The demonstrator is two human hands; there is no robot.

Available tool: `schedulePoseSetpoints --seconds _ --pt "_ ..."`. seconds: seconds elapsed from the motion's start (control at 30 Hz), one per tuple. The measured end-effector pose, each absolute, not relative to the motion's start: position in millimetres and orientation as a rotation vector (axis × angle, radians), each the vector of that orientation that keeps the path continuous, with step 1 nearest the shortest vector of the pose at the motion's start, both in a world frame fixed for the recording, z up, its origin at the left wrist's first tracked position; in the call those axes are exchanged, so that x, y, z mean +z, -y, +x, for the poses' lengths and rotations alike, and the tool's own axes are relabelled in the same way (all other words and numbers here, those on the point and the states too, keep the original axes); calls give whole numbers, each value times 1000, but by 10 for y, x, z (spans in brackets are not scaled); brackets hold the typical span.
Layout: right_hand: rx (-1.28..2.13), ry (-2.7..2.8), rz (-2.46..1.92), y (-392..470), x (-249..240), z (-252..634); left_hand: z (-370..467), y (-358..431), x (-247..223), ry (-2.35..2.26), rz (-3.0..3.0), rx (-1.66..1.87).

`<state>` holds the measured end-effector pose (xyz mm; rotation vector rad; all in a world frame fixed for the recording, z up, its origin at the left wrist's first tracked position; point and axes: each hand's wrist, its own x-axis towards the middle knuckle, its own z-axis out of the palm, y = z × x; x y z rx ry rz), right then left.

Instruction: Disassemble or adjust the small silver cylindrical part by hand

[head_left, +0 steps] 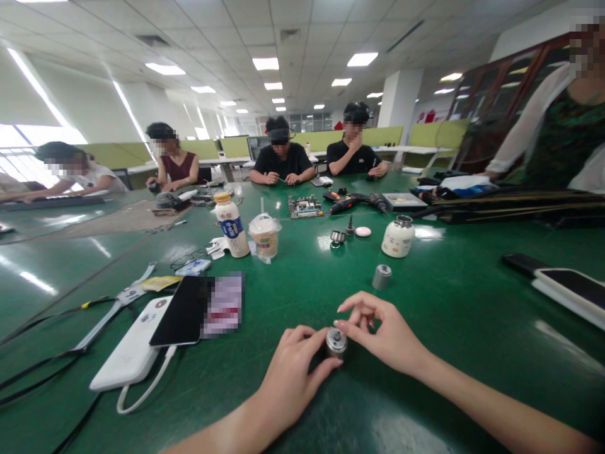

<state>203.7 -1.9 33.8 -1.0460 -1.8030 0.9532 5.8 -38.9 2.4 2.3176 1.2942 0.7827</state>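
A small silver metal cylinder (336, 347) stands upright on the green table, with a little raised part and dark spots on its top face. My left hand (295, 369) grips it from the left, thumb in front and fingers behind. At its upper right, my right hand (385, 328) has the thumb tip at the cylinder's top edge. The index finger arches above the thumb with a gap between them, and the other fingers are loosely bent. Beyond my right hand stands a second silver metal cylinder (382, 276).
A white jar (398, 237), a lidded cup (265, 236) and a bottle (231, 226) stand farther back. Power drills (354, 202) lie near a circuit board (305, 207). At left are a phone (182, 312), a white power bank (135, 343) and cables. Several people sit around.
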Motion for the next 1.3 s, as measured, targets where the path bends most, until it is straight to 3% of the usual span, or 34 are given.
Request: schedulePoseSetpoints --seconds 0.43,1.03,1.3 --pt "1046 1971 -728 156 412 2033 49 384 -9 -1285 2319 807" --pt "847 1587 -795 -17 251 2031 48 381 -15 -1285 2342 831" --pt "959 1820 -1010 -353 -74 2251 64 380 -2 -1316 2310 783"
